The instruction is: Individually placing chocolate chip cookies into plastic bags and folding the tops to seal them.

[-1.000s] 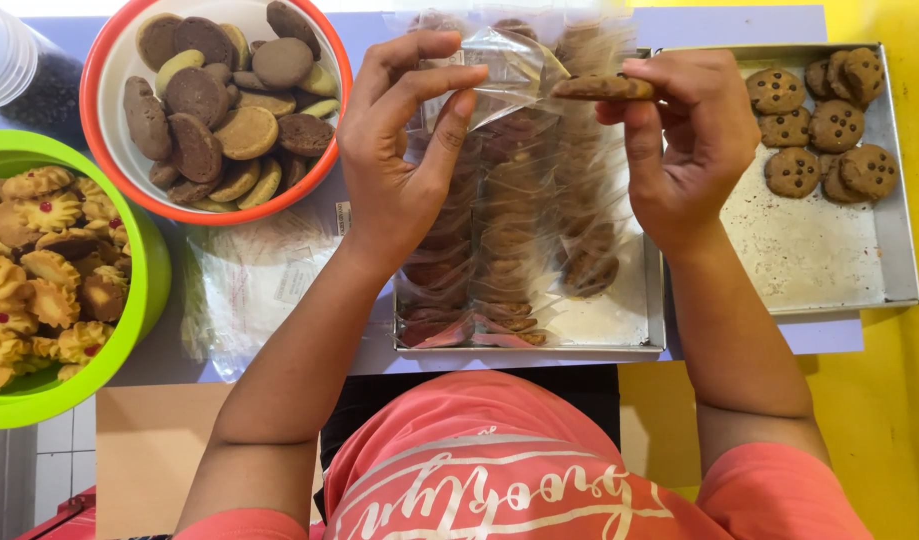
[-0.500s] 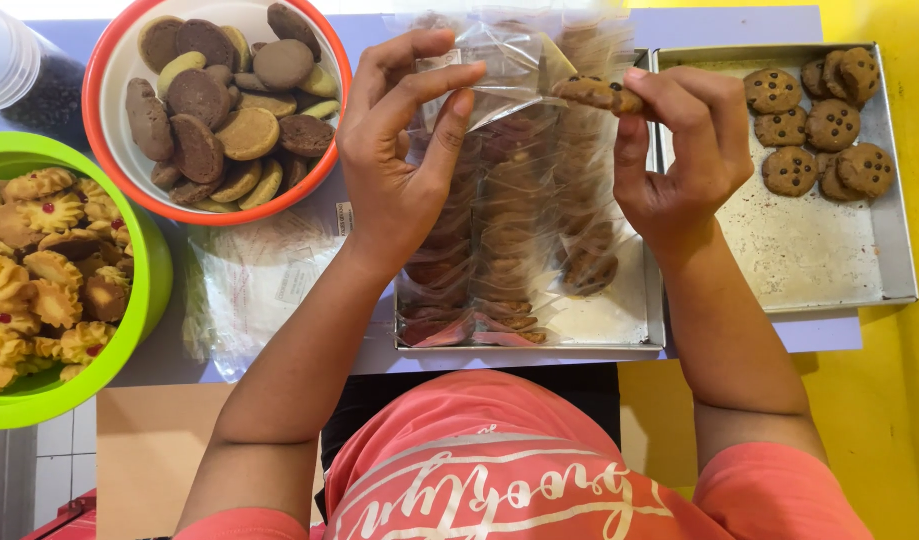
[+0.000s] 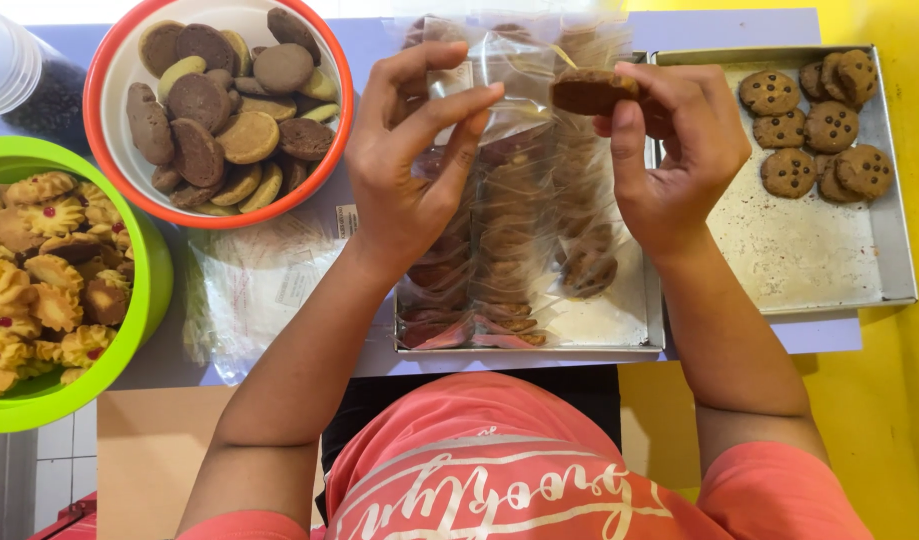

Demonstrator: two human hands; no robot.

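From the head camera, the right hand (image 3: pixel 679 150) pinches a round brown cookie (image 3: pixel 591 90) flat between fingertips and thumb, its edge pointing left toward the mouth of a clear plastic bag (image 3: pixel 519 170). The left hand (image 3: pixel 409 170) grips that bag's upper left edge, just beside the cookie, above a shallow metal tray (image 3: pixel 619 325) on the table (image 3: pixel 829 335).

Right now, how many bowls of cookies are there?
2. The orange bowl of brown cookies sits at top left; the green bowl of yellow cookies is at the left edge, partly cut off.
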